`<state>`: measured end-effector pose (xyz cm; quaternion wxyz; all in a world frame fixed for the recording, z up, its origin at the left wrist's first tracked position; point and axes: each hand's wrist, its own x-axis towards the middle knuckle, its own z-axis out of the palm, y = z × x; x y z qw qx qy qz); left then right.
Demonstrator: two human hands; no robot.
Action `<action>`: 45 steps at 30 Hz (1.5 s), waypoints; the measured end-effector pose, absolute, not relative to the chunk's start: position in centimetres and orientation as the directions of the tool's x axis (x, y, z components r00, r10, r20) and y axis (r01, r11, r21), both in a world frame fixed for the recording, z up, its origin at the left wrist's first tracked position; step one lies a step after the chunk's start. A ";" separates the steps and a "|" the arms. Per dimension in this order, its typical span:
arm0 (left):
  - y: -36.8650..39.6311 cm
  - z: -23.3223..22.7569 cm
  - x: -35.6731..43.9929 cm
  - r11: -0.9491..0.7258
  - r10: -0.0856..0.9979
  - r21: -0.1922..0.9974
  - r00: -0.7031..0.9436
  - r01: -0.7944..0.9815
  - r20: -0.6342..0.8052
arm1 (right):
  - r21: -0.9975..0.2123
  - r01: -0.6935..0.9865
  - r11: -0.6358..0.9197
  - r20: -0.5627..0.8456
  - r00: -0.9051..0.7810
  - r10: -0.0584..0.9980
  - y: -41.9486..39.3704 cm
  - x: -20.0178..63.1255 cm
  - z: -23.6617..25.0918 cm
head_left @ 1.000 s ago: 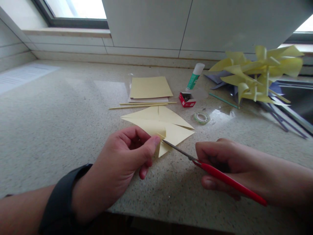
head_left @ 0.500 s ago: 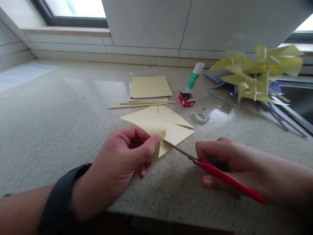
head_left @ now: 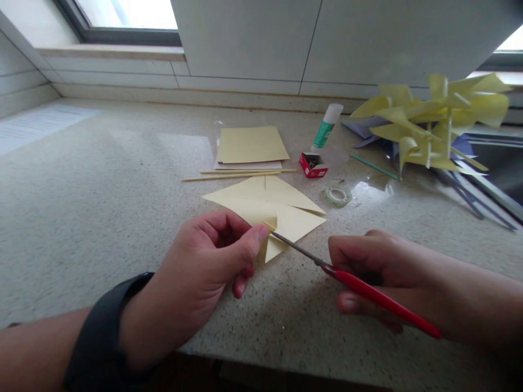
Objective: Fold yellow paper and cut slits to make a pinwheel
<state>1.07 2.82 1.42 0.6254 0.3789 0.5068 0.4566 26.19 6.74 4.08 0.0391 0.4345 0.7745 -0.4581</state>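
A square of pale yellow paper (head_left: 298,222), slit in from its corners, lies on the counter with its near edge bent up. My left hand (head_left: 218,253) pinches that near edge between thumb and forefinger. My right hand (head_left: 392,272) grips a pair of red-handled scissors (head_left: 379,299). The blade tips touch the paper right beside my left thumb. Both blades look close together, and part of the near paper corner hangs below them.
Beyond the paper lie thin wooden sticks (head_left: 241,175), a stack of yellow paper (head_left: 253,144), a red box (head_left: 313,165) of small dark pieces, a tape roll (head_left: 337,196) and a glue stick (head_left: 327,128). Yellow pinwheels (head_left: 441,120) rest at the right by a sink (head_left: 502,163).
Almost nothing differs. The scissors' red handle has shifted very slightly in my right hand, while the left hand keeps its pinch on the paper.
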 end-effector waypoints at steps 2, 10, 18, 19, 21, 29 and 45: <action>2.8 1.5 1.1 0.297 0.955 0.938 0.062 -0.180 -0.290 | -0.666 0.712 0.222 -0.439 -0.615 0.655 6.6 26.3 4.0; 3.0 1.7 1.4 0.304 0.952 0.930 0.046 -0.208 -0.301 | -0.596 0.751 0.285 -0.386 -0.579 0.718 5.7 26.4 2.8; 3.0 1.9 1.7 0.299 0.952 0.908 0.024 -0.295 -0.306 | -0.575 0.753 0.320 -0.291 -0.554 0.780 4.0 25.3 1.6; 3.0 1.8 1.7 0.295 0.952 0.908 0.016 -0.298 -0.304 | -0.581 0.750 0.317 -0.285 -0.552 0.784 3.8 25.1 1.8; 3.0 1.8 1.8 0.294 0.952 0.910 0.002 -0.293 -0.306 | -0.577 0.757 0.307 -0.280 -0.536 0.796 3.6 24.6 2.1; 3.1 1.7 1.8 0.305 0.948 0.912 -0.004 -0.275 -0.319 | -0.563 0.762 0.320 -0.259 -0.530 0.807 3.1 24.1 2.0; 3.2 1.8 1.9 0.302 0.949 0.909 -0.004 -0.287 -0.316 | -0.585 0.748 0.312 -0.224 -0.519 0.825 3.0 23.9 1.6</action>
